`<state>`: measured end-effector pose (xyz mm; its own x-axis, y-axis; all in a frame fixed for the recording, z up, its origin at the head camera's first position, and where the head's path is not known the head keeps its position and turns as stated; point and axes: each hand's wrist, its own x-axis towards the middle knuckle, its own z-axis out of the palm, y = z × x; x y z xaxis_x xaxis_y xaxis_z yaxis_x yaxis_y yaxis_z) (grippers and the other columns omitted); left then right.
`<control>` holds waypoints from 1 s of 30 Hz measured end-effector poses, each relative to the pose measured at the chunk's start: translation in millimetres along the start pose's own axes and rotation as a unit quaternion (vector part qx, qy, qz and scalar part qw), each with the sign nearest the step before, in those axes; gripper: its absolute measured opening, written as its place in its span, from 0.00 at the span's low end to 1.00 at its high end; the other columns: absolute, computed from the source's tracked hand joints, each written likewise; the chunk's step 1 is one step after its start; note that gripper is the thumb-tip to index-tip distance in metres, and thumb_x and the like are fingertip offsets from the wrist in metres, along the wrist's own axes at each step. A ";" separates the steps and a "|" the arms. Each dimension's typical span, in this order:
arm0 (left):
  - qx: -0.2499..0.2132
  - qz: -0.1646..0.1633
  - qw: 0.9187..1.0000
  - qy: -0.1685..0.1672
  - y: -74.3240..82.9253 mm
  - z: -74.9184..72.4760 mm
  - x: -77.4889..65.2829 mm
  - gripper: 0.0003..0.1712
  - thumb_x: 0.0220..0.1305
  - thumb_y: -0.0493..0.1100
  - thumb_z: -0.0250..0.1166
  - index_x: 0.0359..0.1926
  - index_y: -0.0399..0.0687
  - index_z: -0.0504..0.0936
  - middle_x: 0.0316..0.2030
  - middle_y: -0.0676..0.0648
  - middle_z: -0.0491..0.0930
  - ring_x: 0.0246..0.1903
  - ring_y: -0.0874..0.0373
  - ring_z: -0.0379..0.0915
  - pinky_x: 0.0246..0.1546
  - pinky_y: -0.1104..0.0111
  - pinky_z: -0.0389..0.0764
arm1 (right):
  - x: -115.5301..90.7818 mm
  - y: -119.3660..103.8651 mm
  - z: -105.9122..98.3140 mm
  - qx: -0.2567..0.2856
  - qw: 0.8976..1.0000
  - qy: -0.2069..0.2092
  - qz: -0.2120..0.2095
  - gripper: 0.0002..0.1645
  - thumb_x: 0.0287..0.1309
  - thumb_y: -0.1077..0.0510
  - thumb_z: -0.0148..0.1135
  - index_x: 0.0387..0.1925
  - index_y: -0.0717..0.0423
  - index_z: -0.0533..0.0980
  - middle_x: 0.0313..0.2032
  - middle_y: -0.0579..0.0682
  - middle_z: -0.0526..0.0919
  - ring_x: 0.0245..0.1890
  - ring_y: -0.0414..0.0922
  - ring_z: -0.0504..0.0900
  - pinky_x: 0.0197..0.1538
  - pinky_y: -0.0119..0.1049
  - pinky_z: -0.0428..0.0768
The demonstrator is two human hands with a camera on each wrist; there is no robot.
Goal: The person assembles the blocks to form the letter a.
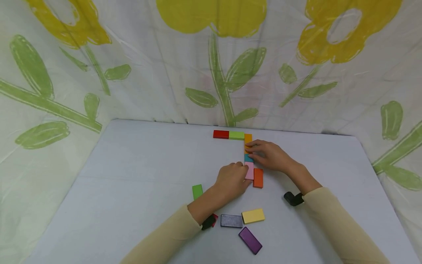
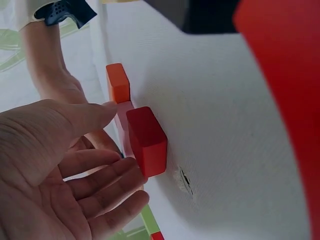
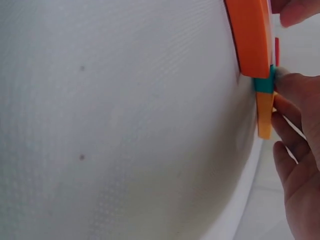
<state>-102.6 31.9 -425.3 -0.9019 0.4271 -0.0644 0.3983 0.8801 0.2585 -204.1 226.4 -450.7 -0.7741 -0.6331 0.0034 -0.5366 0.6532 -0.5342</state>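
Observation:
A pink block [image 1: 249, 171] lies in a row of blocks, and my left hand [image 1: 232, 179] holds it, thumb at its near end and fingers at its left side. In the left wrist view a red block [image 2: 148, 142] stands beside those fingers; from the head it is hidden. My right hand [image 1: 271, 156] is on the row's right side, its thumb at a teal block [image 1: 248, 158] and its fingers touching the yellow-orange piece [image 1: 248, 137] beyond. An orange block [image 1: 258, 178] sits against the pink one's right side.
At the row's far end a light green block [image 1: 236, 135] and a red one [image 1: 221, 134] extend left. Nearer lie a green block [image 1: 197, 191], a grey block [image 1: 231, 221], a pale yellow block [image 1: 253, 216] and a purple block [image 1: 250, 240]. A flowered cloth hangs behind the white table.

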 end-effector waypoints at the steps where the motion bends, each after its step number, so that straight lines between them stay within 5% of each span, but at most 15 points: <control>1: 0.002 0.002 1.000 0.003 0.0 -0.3 -1.0 0.23 0.69 0.54 0.72 0.56 0.44 0.87 0.45 0.46 0.89 0.41 0.55 0.85 0.40 0.66 0.89 | -0.3 0.3 -0.1 0.000 1.000 0.000 0.000 0.21 0.68 0.58 0.71 0.61 0.57 0.84 0.65 0.55 0.84 0.69 0.57 0.80 0.73 0.58 0.77; 18: 0.044 0.123 0.991 -0.008 8.1 -2.2 -4.9 0.30 0.71 0.59 0.70 0.66 0.49 0.82 0.63 0.51 0.82 0.67 0.56 0.74 0.71 0.64 0.76 | -3.6 6.2 0.8 0.015 1.000 0.010 -0.021 0.21 0.70 0.60 0.68 0.62 0.59 0.83 0.67 0.57 0.82 0.71 0.60 0.78 0.73 0.61 0.75; 30: 0.099 0.140 0.984 -0.045 5.4 12.1 3.6 0.37 0.73 0.61 0.66 0.75 0.50 0.73 0.73 0.51 0.74 0.79 0.54 0.62 0.82 0.59 0.63 | -1.9 4.8 -0.5 0.014 0.999 0.011 -0.037 0.21 0.70 0.61 0.68 0.62 0.61 0.83 0.67 0.58 0.82 0.72 0.61 0.77 0.74 0.62 0.73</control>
<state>-101.7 40.7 -435.8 -0.7376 0.6670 -0.1053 0.6616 0.7450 0.0853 -205.4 230.9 -452.8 -0.7394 -0.6704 0.0619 -0.5836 0.5924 -0.5553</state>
